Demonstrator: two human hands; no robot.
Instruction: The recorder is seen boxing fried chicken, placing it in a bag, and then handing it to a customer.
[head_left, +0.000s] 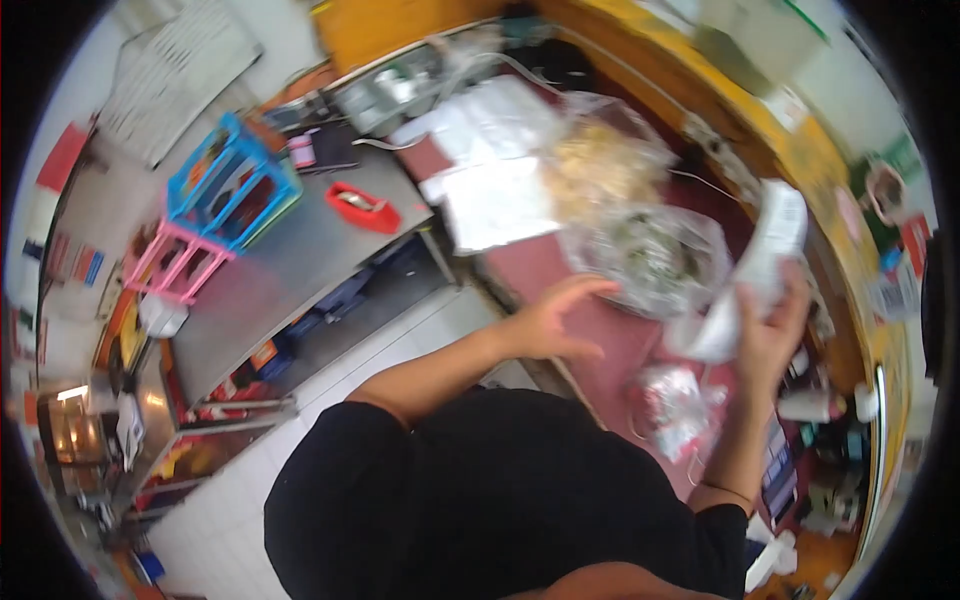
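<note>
My right hand (772, 330) grips a long white packet (780, 225), blurred and held at a slant over the right side of the dark red tabletop (529, 270). Fingers apart and holding nothing, my left hand (559, 315) hovers at the near edge of that tabletop. Just beyond it lies a clear plastic bag (649, 255) with green contents. Behind this one is a larger clear bag (600, 169) of pale yellow pieces. A small plastic bag (679, 412) with red and white contents rests close to my right forearm.
White sheets (499, 202) lie left of the bags. A steel table (300, 232) on the left bears a red holder (364, 208) and a blue and pink plastic rack (232, 187). Bottles (810, 406) and small items crowd the right side. White floor tiles (375, 375) separate the tables.
</note>
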